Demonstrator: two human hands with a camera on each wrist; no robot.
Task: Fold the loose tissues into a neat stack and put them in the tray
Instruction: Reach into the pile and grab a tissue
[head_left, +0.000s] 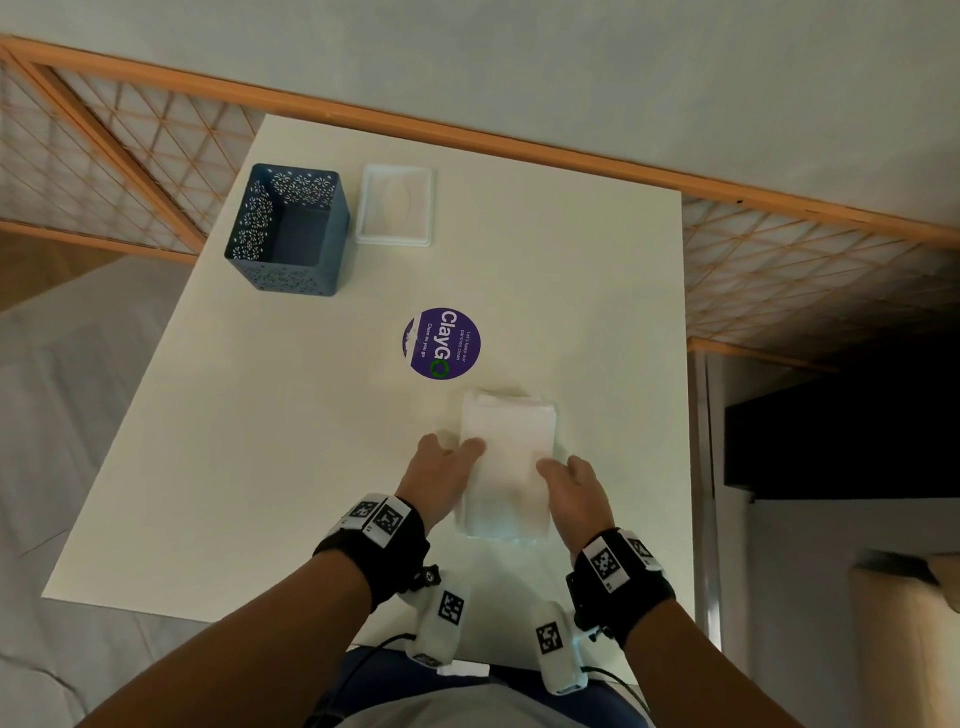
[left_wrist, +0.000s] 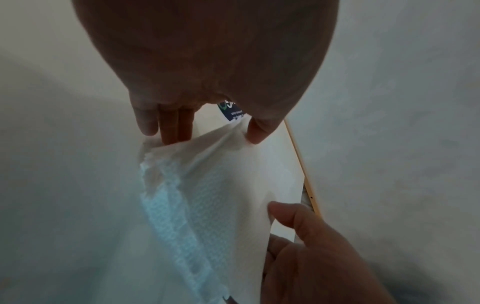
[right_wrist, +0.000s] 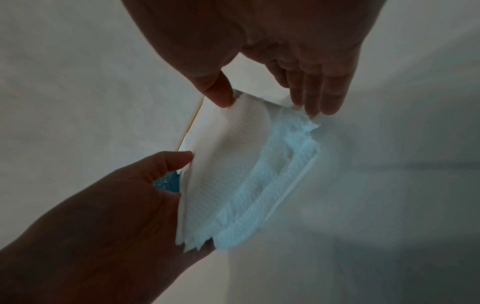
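Note:
A stack of white tissues (head_left: 506, 457) lies on the white table (head_left: 260, 441) in front of me, below the purple sticker. My left hand (head_left: 453, 447) pinches its left edge, thumb on top and fingers at the side. My right hand (head_left: 563, 467) pinches the right edge the same way. In the left wrist view the left hand (left_wrist: 211, 131) has its fingers (left_wrist: 168, 127) at the ruffled edge of the stack (left_wrist: 221, 195). In the right wrist view the right hand (right_wrist: 270, 102) holds the stack (right_wrist: 228, 164), whose top sheet bows up. A shallow white tray (head_left: 395, 236) sits at the far side.
A blue perforated bin (head_left: 260, 244) stands at the table's far left, beside the white tray. A round purple sticker (head_left: 441, 343) is stuck mid-table. The table's right edge (head_left: 688, 415) is close to the stack. An orange lattice railing (head_left: 519, 140) runs behind.

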